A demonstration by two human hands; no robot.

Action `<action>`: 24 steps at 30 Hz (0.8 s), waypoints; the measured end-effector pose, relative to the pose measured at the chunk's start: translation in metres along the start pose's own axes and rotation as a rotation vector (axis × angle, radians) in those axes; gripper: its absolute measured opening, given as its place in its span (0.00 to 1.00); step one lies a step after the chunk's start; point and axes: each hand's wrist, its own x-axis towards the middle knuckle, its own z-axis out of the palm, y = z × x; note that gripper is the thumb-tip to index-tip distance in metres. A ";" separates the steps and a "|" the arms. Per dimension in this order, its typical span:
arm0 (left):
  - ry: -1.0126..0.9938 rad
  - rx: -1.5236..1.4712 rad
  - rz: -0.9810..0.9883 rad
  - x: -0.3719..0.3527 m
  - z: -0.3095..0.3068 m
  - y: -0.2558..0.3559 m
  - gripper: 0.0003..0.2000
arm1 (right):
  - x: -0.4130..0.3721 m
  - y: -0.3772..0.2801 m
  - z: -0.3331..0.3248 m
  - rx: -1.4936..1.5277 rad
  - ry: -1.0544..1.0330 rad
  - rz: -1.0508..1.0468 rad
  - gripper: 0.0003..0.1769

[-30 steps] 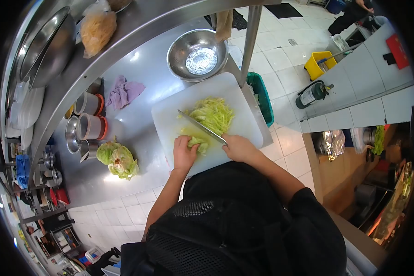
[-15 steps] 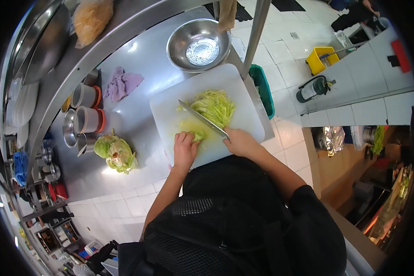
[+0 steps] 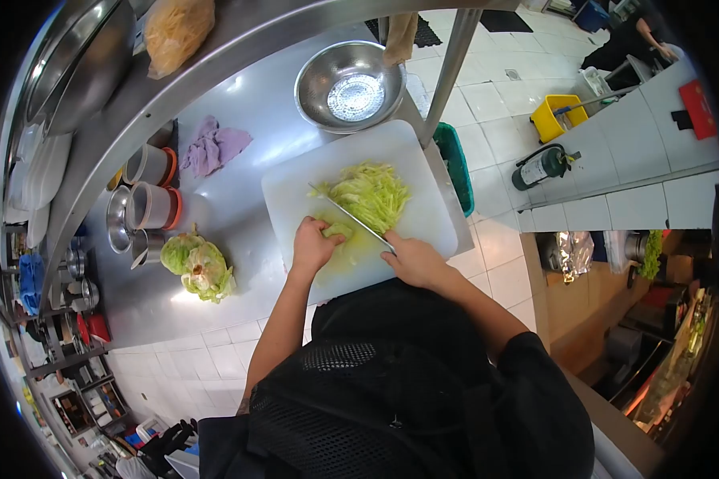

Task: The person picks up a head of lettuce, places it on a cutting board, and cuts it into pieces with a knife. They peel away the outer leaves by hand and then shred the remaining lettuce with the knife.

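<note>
On the white cutting board (image 3: 284,188) lies a heap of shredded lettuce (image 3: 371,195). My right hand (image 3: 415,259) is closed around the handle of a kitchen knife (image 3: 351,215), whose blade points to the upper left along the near side of the heap. My left hand (image 3: 313,243) grips a small piece of lettuce (image 3: 338,231) on the board, to the left of the blade. Left of the board, whole lettuce heads (image 3: 200,267) with browned outer leaves rest on the steel table (image 3: 248,231).
A steel bowl (image 3: 310,96) stands behind the board. A purple cloth (image 3: 214,148) and plastic tubs (image 3: 150,205) are on the table's left. An overhead shelf (image 3: 256,38) and its post (image 3: 449,76) border the far side. A green bin (image 3: 454,168) is at right.
My left hand has shifted a little to the left, and more of the lettuce piece shows. The knife blade has turned steeper and edge-on, now closer against the shredded heap.
</note>
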 end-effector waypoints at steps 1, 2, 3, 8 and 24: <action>-0.002 0.002 0.009 0.002 0.001 -0.001 0.22 | 0.000 0.000 0.000 0.001 0.001 -0.003 0.21; 0.048 -0.032 0.031 0.001 0.004 -0.003 0.23 | -0.001 0.000 0.001 0.001 0.002 -0.007 0.21; 0.099 -0.066 0.053 -0.002 0.003 -0.001 0.24 | -0.001 0.001 0.002 0.003 0.011 -0.005 0.21; 0.125 -0.061 0.006 -0.011 0.000 0.011 0.21 | -0.004 0.000 0.010 0.022 0.038 -0.038 0.19; 0.202 0.002 0.060 -0.009 -0.001 0.017 0.10 | -0.006 -0.003 0.007 -0.031 0.030 -0.043 0.18</action>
